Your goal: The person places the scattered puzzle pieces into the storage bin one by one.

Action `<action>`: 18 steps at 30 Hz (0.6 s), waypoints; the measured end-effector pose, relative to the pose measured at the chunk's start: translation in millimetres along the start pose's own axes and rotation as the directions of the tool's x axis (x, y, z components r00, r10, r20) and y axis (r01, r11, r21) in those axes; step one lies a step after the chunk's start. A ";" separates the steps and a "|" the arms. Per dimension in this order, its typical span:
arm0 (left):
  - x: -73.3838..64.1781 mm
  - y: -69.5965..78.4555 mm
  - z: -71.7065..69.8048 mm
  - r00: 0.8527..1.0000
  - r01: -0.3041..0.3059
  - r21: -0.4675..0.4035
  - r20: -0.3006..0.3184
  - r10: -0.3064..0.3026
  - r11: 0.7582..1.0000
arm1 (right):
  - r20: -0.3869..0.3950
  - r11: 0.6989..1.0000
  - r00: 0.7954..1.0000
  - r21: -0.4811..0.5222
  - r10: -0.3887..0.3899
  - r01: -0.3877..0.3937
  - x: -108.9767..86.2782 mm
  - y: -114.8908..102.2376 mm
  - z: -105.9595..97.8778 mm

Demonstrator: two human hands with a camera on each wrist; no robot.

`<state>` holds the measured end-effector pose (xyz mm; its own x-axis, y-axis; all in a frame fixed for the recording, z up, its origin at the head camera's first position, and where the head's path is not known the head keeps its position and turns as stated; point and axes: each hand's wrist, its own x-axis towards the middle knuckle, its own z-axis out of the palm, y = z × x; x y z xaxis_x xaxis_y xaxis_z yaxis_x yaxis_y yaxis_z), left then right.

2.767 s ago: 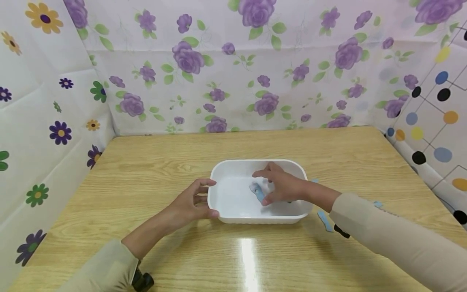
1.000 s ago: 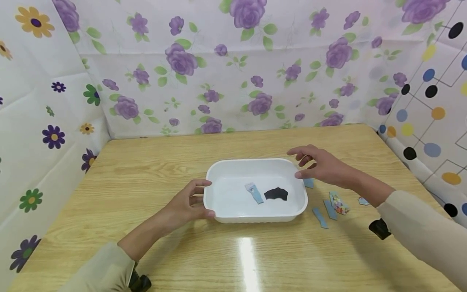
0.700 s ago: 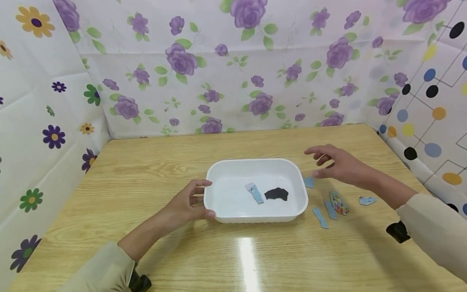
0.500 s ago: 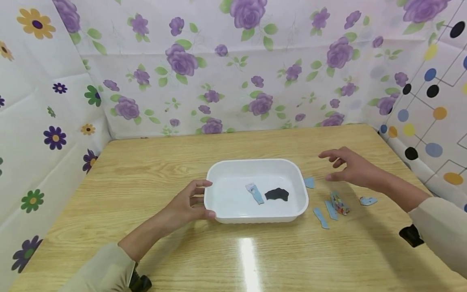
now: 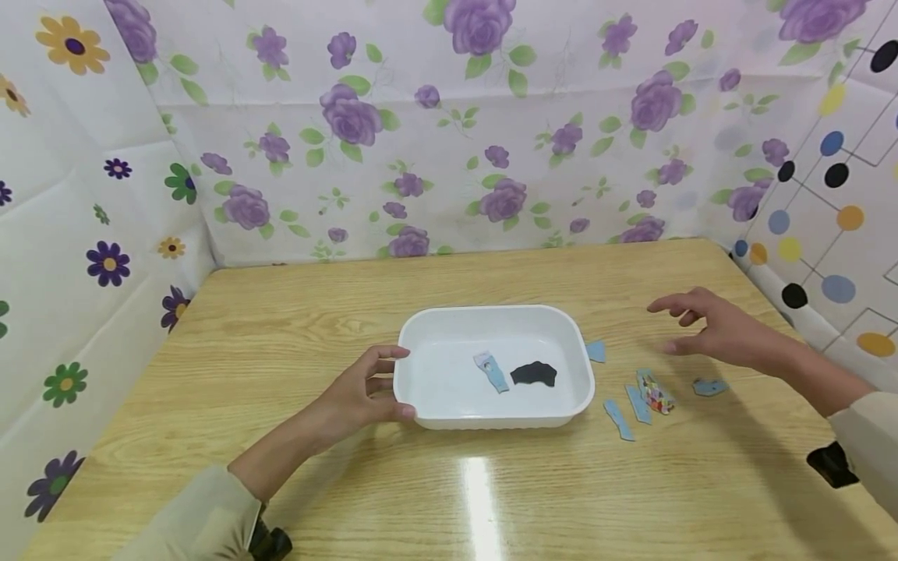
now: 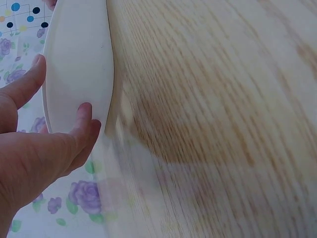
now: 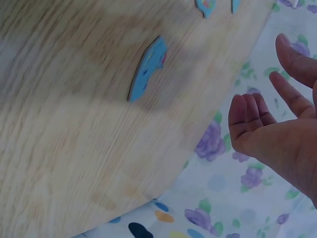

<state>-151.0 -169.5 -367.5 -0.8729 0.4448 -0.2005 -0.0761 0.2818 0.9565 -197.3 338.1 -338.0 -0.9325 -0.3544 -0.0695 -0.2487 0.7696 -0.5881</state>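
My left hand [image 5: 358,393] grips the left end of a white plastic tray [image 5: 494,422], thumb near its front corner and fingertips at the rim. The left wrist view shows fingers against the tray's outer wall [image 6: 79,54]. Inside the tray lie a light blue puzzle piece [image 5: 495,375] and a black-faced piece [image 5: 535,373]. My right hand [image 5: 730,331] hovers over the table's right side, fingers loosely bent and holding nothing. Nearest to it is a small blue puzzle piece [image 5: 710,387]; the right wrist view shows this blue piece [image 7: 147,69] flat on the wood.
Right of the tray lie a multicoloured piece [image 5: 655,393], two narrow blue pieces, one of them [image 5: 619,421] closer to the front, and a blue piece [image 5: 595,351] by the tray's rim. Flowered sheets [image 5: 449,156] hang behind and beside the wooden table [image 5: 316,312].
My right hand has left the tray, where it was over the pieces, and has moved right across the table. The black piece now shows in the tray. My left hand stays at the tray.
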 end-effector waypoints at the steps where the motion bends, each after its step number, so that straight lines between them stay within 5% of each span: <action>1: 0.2 0.1 0.1 1.000 -0.002 -0.001 0.000 0.002 1.000 | 0.001 1.000 1.000 -0.008 -0.007 0.007 -1.1 2.5 -0.7; 18: 0.4 -0.7 -1.0 1.000 -0.002 -0.004 -0.001 0.002 1.000 | 0.056 0.996 0.998 -0.069 -0.043 0.047 -32.7 59.3 4.3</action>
<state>-151.8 -170.4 -368.1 -0.8738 0.4442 -0.1980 -0.0758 0.2777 0.9577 -180.4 393.1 -374.1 -0.9048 -0.4164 -0.0892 -0.3096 0.7871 -0.5334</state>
